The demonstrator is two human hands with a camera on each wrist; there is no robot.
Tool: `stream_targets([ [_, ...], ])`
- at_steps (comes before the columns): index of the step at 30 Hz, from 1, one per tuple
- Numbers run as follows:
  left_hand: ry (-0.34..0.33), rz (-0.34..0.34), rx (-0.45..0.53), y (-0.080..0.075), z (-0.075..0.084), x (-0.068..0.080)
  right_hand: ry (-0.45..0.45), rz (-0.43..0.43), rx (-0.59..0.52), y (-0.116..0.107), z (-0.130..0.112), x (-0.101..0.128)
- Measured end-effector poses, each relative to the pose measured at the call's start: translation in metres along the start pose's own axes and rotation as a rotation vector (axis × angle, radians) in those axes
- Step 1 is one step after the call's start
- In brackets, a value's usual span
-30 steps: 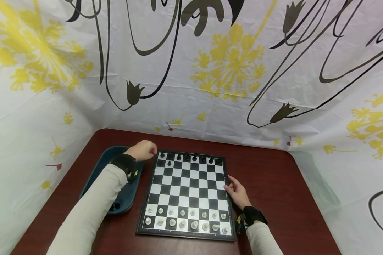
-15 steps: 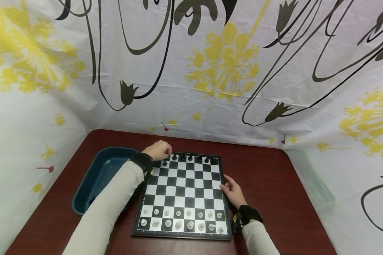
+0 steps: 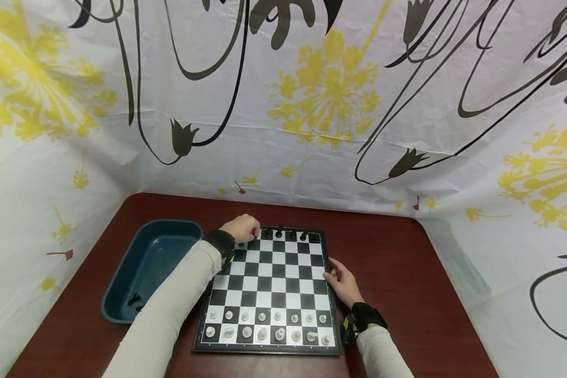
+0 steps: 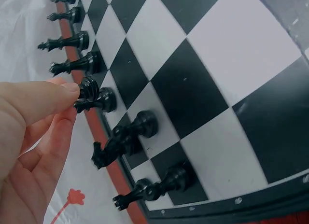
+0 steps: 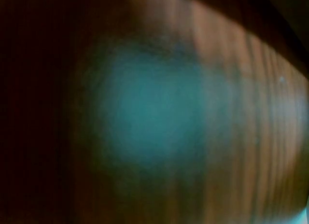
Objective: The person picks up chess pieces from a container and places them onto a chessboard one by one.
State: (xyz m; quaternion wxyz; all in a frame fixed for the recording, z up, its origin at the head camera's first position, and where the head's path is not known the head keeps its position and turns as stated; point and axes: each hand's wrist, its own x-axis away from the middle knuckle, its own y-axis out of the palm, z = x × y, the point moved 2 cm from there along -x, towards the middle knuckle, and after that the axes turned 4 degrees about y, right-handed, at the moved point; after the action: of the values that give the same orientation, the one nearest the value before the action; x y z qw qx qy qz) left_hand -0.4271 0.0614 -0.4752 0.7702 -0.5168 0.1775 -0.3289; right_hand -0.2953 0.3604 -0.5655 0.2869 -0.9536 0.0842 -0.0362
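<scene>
Fingers (image 4: 58, 96) of the left hand (image 4: 29, 151) pinch the head of a black chess piece (image 4: 94, 96), thumb and forefinger closing on its top from the outer edge of the chessboard (image 4: 227, 74). Seen from the left wrist, the piece stands on a back-row square, base on the board, its long axis upright from the surface and pointing straight at the fingertips; which piece it is cannot be told for sure. A black knight (image 4: 123, 139) stands just beside it on one side, and another black piece (image 4: 75, 64) on the other, both apart from the fingers.

From the head camera, two rows of white pieces (image 3: 266, 324) fill the near edge of the board. The right hand (image 3: 342, 283) rests at the board's right edge, fingers loosely spread and touching the frame, holding nothing; its own wrist camera gives only a blur. The left arm, in a pale sleeve (image 3: 170, 310), reaches diagonally across the left side of the board, wrist raised, the hand arched over the far-left squares. It is plainly the nearer hand to the pinched piece.

To the left of the board, a dark blue tray (image 3: 123, 294) sits on the red-brown bench (image 3: 406, 294), with a few black pieces (image 3: 134, 300) lying in its near corner. More black pieces (image 3: 290, 233) line the far row.
</scene>
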Motion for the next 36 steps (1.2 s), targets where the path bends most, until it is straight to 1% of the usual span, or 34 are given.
stream_targets([
  [4,0.008,-0.019,-0.017,0.008,-0.003,0.000,0.007,-0.010,-0.004,0.002,-0.002,0.000],
  [8,0.011,-0.014,-0.030,0.013,-0.005,0.003,0.005,-0.022,-0.007,0.004,-0.004,0.000],
  [13,-0.007,0.001,-0.039,0.015,-0.003,0.008,-0.013,-0.029,-0.005,0.006,-0.007,0.000],
  [20,-0.032,-0.015,-0.037,0.015,-0.001,0.011,-0.019,-0.041,-0.012,0.008,-0.008,0.000],
  [22,-0.025,-0.009,-0.038,0.014,-0.001,0.011,-0.019,-0.041,-0.011,0.008,-0.007,0.000],
  [27,0.016,0.028,-0.045,0.007,0.003,0.011,-0.022,-0.032,-0.005,0.005,-0.007,0.000],
  [30,0.023,0.038,-0.049,-0.001,0.005,0.014,-0.019,-0.026,0.001,0.003,-0.007,0.001],
  [33,0.009,0.030,-0.061,-0.010,0.005,0.020,-0.006,-0.025,0.001,0.001,-0.007,0.002],
  [36,-0.027,0.009,-0.078,-0.019,0.001,0.028,-0.002,-0.027,0.000,0.000,-0.005,0.001],
])
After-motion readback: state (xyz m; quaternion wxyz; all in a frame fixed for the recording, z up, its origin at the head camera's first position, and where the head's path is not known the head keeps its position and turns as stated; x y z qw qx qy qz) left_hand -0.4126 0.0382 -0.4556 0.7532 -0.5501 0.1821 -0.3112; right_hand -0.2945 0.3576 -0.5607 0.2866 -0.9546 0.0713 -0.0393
